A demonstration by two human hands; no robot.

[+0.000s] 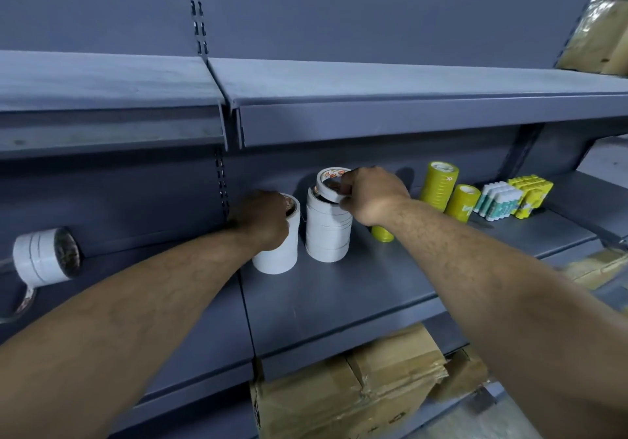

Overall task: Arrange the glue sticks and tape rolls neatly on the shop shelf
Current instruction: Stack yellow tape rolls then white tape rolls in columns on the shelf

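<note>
Thin white tape roll [327, 184] – round, paper-smooth – pinched tilted by R hand [371, 198] atop ribbed stack [328, 236]; L hand [262, 218] curled on 2nd stack [277, 256].

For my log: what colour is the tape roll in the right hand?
The tape roll is white; head view.

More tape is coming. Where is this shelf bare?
Bare: the shelf front before the white tape stacks, and between them and the lying rolls at left. Crowded: the right end, with yellow rolls and glue sticks.
</note>
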